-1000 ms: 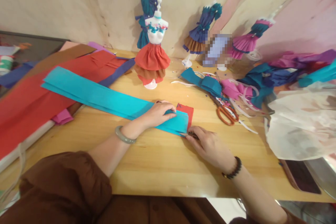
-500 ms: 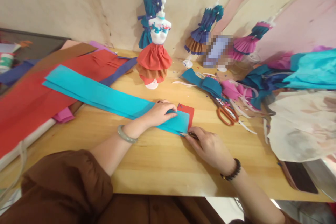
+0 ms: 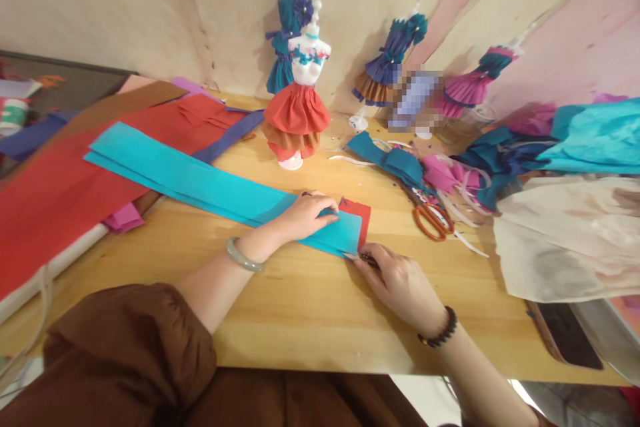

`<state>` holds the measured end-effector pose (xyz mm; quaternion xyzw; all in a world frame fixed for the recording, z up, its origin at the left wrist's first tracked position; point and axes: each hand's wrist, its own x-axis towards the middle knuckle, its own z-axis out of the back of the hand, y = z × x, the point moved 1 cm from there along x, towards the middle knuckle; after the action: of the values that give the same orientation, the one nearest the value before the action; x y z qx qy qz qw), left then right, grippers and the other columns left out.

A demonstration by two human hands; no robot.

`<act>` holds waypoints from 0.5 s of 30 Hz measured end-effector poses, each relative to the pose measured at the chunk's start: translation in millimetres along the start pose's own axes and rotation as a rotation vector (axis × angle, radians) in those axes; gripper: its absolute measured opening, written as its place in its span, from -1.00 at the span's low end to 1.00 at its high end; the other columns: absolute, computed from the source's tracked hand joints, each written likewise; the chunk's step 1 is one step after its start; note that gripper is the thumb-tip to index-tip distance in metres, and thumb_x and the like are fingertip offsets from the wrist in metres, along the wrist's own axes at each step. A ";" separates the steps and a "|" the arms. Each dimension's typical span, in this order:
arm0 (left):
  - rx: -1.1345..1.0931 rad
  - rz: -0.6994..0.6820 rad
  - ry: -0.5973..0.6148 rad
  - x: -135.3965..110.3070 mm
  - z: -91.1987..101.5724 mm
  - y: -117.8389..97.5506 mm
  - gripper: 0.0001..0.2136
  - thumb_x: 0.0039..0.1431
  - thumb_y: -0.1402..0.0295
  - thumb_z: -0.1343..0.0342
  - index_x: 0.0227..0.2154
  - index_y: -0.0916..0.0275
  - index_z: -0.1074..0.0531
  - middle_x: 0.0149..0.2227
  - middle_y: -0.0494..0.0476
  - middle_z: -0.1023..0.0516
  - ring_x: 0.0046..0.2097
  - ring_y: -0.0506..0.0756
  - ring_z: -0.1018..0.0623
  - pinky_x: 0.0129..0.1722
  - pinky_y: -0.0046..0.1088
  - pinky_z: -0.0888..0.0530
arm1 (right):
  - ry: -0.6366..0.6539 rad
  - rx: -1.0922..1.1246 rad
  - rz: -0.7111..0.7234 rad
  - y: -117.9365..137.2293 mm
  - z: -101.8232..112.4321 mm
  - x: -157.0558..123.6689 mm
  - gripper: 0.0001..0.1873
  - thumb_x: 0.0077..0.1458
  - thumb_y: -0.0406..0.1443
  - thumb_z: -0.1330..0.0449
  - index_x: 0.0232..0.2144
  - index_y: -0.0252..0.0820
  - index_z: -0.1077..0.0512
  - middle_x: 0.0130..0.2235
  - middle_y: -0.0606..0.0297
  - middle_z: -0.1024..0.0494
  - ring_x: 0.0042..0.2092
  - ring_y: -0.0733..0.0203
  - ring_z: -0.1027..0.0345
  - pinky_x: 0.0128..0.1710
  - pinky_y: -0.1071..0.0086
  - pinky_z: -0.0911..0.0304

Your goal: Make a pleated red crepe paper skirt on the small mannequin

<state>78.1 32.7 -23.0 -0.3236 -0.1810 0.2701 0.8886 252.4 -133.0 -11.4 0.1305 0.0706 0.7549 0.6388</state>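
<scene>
A long folded turquoise strip (image 3: 200, 183) of crepe paper or cloth lies slantwise across the table. Its right end overlaps a small red piece (image 3: 364, 212). My left hand (image 3: 310, 213) rests on the strip near that end, thumb and fingertips bent together and holding it down. At the strip's lower right corner, my right hand (image 3: 395, 273) is closed around small scissors (image 3: 369, 259) with dark handles, mostly hidden by the fingers. Their pale pointed tip touches the strip's lower edge.
A mannequin in a red and brown skirt (image 3: 295, 110) stands behind the strip, with other dressed mannequins along the wall. Orange-handled scissors (image 3: 433, 221) lie among scraps at right. A phone (image 3: 570, 333) sits near the front edge; a red sheet (image 3: 65, 187) spreads at left.
The whole view has shifted slightly. Both hands keep nearly the same place on the strip, and the scissors' tip is still at its lower edge.
</scene>
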 end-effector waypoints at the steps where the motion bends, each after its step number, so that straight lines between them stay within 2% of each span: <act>1: -0.001 -0.002 -0.001 -0.1 0.1 -0.3 -0.89 0.25 0.31 -0.14 -0.22 0.17 -0.50 -0.15 0.10 -0.59 -0.05 0.14 -0.52 0.06 -0.28 -0.38 | -0.005 -0.006 0.000 -0.1 -0.1 -0.1 -0.68 0.38 -0.13 0.05 -0.22 -0.19 -0.40 -0.37 0.20 -0.60 -0.40 0.11 -0.53 -0.46 0.34 -0.21; 15: 0.000 -0.001 0.000 -0.7 1.2 -2.2 -0.89 0.25 0.33 -0.14 -0.22 0.21 -0.49 -0.16 0.12 -0.59 -0.06 0.13 -0.52 0.03 -0.30 -0.38 | -0.020 0.010 0.015 1.3 -2.0 3.8 -0.71 0.38 -0.15 0.04 -0.24 -0.18 -0.38 -0.38 0.20 -0.59 -0.39 0.11 -0.52 -0.42 0.33 -0.25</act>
<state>77.8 31.4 -20.8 -0.3236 -0.1810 0.2697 0.8887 250.0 -129.3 -12.6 0.1417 0.0672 0.7582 0.6329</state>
